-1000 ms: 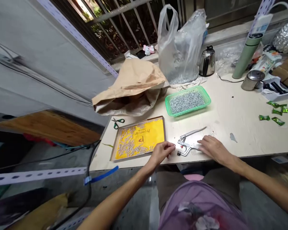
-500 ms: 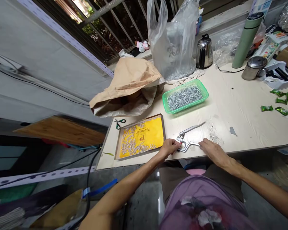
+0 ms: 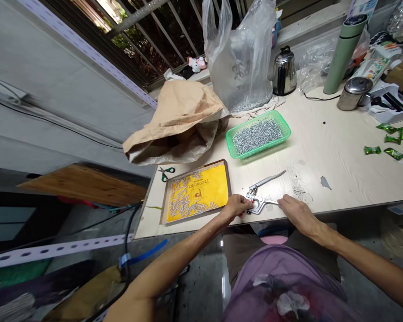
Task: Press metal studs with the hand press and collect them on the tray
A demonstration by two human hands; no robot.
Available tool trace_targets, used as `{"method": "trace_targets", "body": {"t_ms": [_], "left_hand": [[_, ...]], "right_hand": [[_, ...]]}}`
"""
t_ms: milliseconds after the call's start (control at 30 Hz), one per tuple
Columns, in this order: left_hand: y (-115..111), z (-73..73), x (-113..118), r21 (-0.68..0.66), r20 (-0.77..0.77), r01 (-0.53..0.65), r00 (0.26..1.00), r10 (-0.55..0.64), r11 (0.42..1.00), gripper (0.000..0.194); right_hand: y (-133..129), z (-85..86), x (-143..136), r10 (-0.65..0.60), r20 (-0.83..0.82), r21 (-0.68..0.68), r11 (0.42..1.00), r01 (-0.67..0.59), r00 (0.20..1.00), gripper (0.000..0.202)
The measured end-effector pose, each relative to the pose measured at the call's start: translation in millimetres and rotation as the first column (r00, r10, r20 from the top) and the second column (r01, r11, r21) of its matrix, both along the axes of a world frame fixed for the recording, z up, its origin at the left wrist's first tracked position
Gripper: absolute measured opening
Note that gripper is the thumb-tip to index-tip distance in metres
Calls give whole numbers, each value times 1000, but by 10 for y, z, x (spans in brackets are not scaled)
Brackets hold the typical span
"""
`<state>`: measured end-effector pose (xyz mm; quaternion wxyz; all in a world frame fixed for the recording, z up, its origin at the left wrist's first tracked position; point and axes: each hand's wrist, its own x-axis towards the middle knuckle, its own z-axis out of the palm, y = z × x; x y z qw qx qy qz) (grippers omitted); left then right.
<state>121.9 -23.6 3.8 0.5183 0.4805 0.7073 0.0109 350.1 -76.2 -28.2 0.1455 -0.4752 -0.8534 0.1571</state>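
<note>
Silver spring-loaded hand pliers (image 3: 262, 200) lie at the table's front edge, their two handles spread apart. My left hand (image 3: 235, 207) is closed in a pinch at the jaw end, beside a small red spot; whatever is between those fingertips is too small to make out. My right hand (image 3: 297, 215) has its fingers closed on the end of the lower handle. Left of the pliers, a shallow tray (image 3: 229, 181) with a yellow printed lining holds many small metal pins (image 3: 184, 203). Behind the pliers stands a green plastic basket (image 3: 257, 152) filled with similar small metal pieces (image 3: 258, 134).
Scissors (image 3: 166, 173) lie beyond the tray's left corner. A brown paper bag (image 3: 184, 107) and a clear plastic bag (image 3: 240, 67) stand at the back. Further right are a kettle (image 3: 285, 74), a green flask (image 3: 344, 58), a metal cup (image 3: 353, 95) and green-wrapped sweets (image 3: 372, 150).
The view has shifted slightly. Both hands keep nearly the same places at the pliers, and nothing else on the table has visibly moved.
</note>
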Motion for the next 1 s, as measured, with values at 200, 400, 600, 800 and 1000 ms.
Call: {"method": "trace_targets", "body": {"t_ms": [200,400,600,800,1000], "left_hand": [[-64,-8,-11,54,-65,30,998,-27,998,18],[-29,-7,-57,-53,38,30,999,-28,998,22],[-12,-66,-129,-150,108,51,994,-35,987,36],[-66,-75,-119,-141,102,80,993,-66,987,33],[-96,-34,-90,-146,76,-4,997,15,989,30]], "right_hand": [[-24,-8,-19,-12,32,63,998,10,999,25],[-31,-24,-28,-5,35,93,996,2,999,26],[-53,-60,-38,-35,31,169,985,29,999,26],[-47,-89,-42,-35,18,248,968,29,999,25],[-44,-107,-40,-48,2,277,960,46,999,25]]}}
